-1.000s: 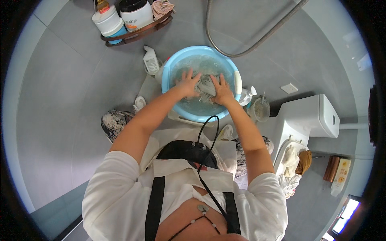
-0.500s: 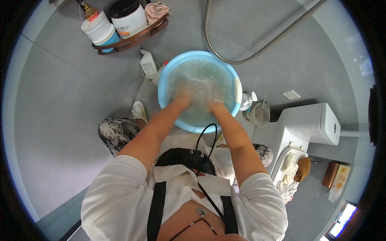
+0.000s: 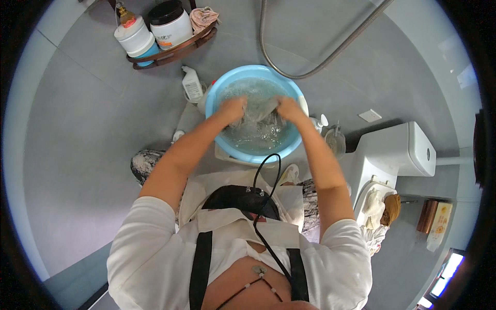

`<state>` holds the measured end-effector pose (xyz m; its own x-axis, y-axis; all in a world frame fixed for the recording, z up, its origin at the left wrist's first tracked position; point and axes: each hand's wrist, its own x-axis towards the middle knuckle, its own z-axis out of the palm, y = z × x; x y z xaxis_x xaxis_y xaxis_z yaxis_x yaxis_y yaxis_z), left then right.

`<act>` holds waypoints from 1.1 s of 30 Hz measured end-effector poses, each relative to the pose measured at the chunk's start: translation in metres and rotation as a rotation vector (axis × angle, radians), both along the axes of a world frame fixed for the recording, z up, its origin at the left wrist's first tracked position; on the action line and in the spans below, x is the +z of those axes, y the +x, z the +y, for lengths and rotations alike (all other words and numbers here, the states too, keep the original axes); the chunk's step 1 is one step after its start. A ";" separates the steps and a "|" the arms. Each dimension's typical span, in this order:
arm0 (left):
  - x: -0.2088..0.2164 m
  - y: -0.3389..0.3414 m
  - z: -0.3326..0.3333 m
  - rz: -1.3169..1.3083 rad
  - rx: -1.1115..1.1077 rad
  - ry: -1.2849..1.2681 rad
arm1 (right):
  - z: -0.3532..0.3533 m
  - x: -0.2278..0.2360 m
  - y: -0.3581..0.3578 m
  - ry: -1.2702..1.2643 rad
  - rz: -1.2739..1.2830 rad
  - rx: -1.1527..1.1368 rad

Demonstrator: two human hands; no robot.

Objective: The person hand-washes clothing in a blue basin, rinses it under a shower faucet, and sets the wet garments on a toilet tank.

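Observation:
A round light-blue basin (image 3: pixel 216 95) filled with water stands on the grey floor in front of me. My left hand (image 3: pixel 233 108) and my right hand (image 3: pixel 288 107) are both over the water, each gripping an end of a wet grey-white cloth (image 3: pixel 262 110) stretched between them. Water splashes and drips below the cloth. Both forearms reach in from the lower part of the view.
A white spray bottle (image 3: pixel 192 84) stands left of the basin; a small pump bottle (image 3: pixel 319 123) and a clear cup (image 3: pixel 335 140) sit to its right. A brown corner shelf (image 3: pixel 173 51) holds tubs. A white toilet (image 3: pixel 398 152) is on the right, a shower hose (image 3: pixel 315 67) curves above.
The hands plunged into the water half a second ago and have now lifted, pulling the wet cloth up between them. The view has shifted slightly.

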<state>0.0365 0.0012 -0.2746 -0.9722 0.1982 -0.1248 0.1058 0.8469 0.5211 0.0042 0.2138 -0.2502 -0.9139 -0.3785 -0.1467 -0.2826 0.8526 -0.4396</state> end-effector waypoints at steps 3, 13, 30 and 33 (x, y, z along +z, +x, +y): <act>0.032 -0.012 -0.012 0.041 0.018 0.405 | -0.008 0.072 -0.006 -0.457 -0.218 -0.216; 0.182 -0.013 0.021 0.156 -0.129 1.320 | -0.029 0.216 0.013 -1.023 -0.072 -0.063; 0.191 -0.021 0.045 -0.195 0.341 1.918 | -0.028 -0.007 0.043 -0.549 0.235 0.000; 0.195 -0.026 0.044 -0.354 0.332 2.113 | -0.042 -0.020 0.033 -0.921 -0.009 -0.224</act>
